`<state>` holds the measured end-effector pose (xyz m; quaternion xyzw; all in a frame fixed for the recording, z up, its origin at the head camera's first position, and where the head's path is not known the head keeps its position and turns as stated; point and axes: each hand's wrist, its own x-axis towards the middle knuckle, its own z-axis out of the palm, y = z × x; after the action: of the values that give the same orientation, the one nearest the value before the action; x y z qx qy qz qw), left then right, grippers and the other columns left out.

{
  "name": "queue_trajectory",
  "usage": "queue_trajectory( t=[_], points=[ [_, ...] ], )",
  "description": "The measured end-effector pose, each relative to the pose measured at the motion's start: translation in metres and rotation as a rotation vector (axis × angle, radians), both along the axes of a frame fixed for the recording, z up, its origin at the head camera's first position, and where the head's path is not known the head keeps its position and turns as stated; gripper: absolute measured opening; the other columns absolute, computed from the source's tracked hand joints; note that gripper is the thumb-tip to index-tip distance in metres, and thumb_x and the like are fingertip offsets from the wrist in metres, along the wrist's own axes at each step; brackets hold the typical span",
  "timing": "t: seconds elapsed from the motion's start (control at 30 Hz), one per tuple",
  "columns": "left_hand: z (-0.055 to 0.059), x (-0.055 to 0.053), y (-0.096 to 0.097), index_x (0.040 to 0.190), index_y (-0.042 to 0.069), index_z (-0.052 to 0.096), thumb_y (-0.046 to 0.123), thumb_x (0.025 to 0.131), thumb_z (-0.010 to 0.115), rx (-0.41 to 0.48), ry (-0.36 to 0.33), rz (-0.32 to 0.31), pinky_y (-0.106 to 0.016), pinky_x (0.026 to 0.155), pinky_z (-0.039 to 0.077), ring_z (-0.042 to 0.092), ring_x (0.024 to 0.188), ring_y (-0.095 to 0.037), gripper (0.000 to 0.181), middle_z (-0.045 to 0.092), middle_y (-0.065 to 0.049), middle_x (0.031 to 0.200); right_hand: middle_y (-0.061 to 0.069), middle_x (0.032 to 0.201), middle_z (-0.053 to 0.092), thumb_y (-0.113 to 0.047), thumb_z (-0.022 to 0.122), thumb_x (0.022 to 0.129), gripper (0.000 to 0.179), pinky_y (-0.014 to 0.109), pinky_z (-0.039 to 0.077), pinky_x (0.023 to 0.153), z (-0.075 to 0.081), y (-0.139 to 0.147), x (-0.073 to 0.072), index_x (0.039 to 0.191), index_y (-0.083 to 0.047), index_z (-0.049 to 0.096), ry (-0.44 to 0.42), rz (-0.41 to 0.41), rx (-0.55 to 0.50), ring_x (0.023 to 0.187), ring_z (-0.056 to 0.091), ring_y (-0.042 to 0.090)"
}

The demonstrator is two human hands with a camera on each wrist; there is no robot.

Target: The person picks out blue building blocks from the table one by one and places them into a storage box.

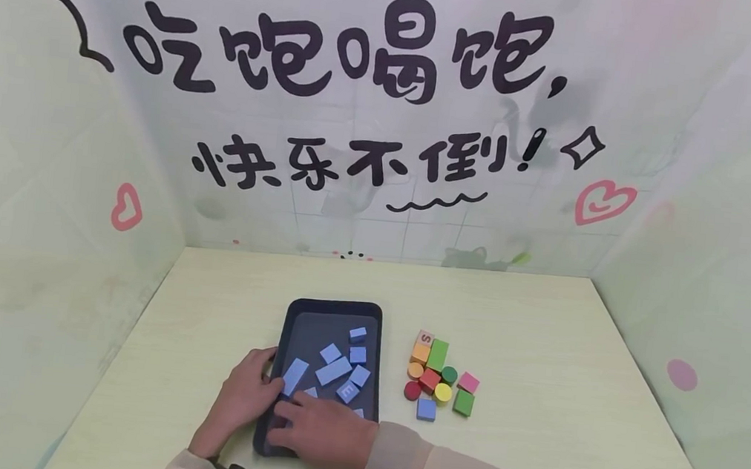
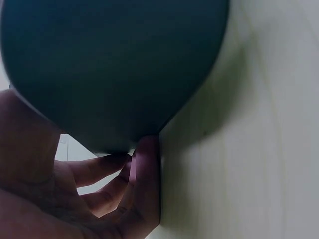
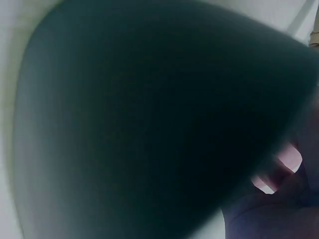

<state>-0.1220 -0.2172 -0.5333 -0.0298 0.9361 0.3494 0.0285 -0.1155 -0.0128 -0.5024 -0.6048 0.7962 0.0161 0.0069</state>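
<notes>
A dark rectangular tray point(image 1: 335, 308) stands on the table with several blue blocks point(image 1: 334, 371) in it, one marked with an E. My left hand point(image 1: 242, 393) grips the tray's left side, thumb over the rim; the left wrist view shows its fingers point(image 2: 147, 174) low against the outer wall. Over the near end of the tray reaches my right hand point(image 1: 325, 431), its fingers pointing down and left inside. Whatever lies under those fingertips is hidden. In the right wrist view the tray wall point(image 3: 124, 124) covers most of that hand.
Right of the tray, a loose group of coloured blocks lies on the table point(image 1: 539, 353): a green block point(image 1: 437, 355), a yellow cylinder point(image 1: 443, 394), a blue cube point(image 1: 426, 409), a pink block point(image 1: 468, 382) and several others. A printed wall sheet point(image 1: 376, 227) rises behind the table.
</notes>
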Motion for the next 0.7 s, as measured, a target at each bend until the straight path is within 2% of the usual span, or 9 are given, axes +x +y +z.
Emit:
queue_trajectory(
  t=[0.13,0.37,0.53,0.6,0.7],
  points=[
    [0.0009,-0.0005,0.0000,0.150,-0.009,0.058,0.014,0.095,0.067,-0.003,-0.001,0.002,-0.041,0.077,0.052,0.064,0.094,-0.023,0.060,0.064,-0.020,0.131,-0.007,0.134,0.062,-0.019,0.070,0.108,0.033,0.013,0.044,0.080,-0.0011,0.0003,-0.0003,0.135,-0.037,0.075,0.004,0.002,0.007,0.102,0.050,0.008],
    [0.0007,-0.0012,-0.0005,0.149,-0.008,0.059,0.014,0.094,0.067,-0.005,0.001,0.003,-0.043,0.078,0.053,0.064,0.094,-0.023,0.060,0.064,-0.020,0.133,-0.007,0.137,0.060,-0.019,0.071,0.108,0.035,0.014,0.044,0.080,-0.0012,0.0009,-0.0016,0.137,-0.038,0.074,-0.031,-0.007,0.029,0.104,0.050,0.008],
    [0.0006,-0.0009,-0.0009,0.149,-0.009,0.059,0.014,0.094,0.068,-0.004,0.001,0.002,-0.042,0.078,0.053,0.064,0.094,-0.023,0.060,0.064,-0.020,0.131,-0.007,0.138,0.058,-0.020,0.071,0.107,0.035,0.014,0.044,0.078,-0.0023,0.0014,-0.0023,0.136,-0.040,0.075,-0.013,0.003,0.045,0.104,0.049,0.008],
    [0.0010,-0.0007,-0.0008,0.149,-0.009,0.059,0.013,0.094,0.068,-0.001,0.002,0.003,-0.042,0.078,0.053,0.065,0.094,-0.024,0.060,0.064,-0.020,0.132,-0.007,0.140,0.058,-0.023,0.070,0.109,0.033,0.014,0.045,0.081,-0.0018,0.0027,-0.0032,0.137,-0.041,0.075,-0.030,-0.003,0.044,0.107,0.050,0.008],
    [0.0013,-0.0004,-0.0006,0.149,-0.008,0.059,0.014,0.095,0.068,0.006,-0.001,0.006,-0.042,0.078,0.053,0.065,0.095,-0.023,0.059,0.064,-0.020,0.133,-0.007,0.145,0.058,-0.028,0.068,0.111,0.030,0.016,0.046,0.093,0.0003,0.0074,-0.0052,0.139,-0.037,0.074,-0.048,-0.018,0.024,0.116,0.052,0.008]
  ],
)
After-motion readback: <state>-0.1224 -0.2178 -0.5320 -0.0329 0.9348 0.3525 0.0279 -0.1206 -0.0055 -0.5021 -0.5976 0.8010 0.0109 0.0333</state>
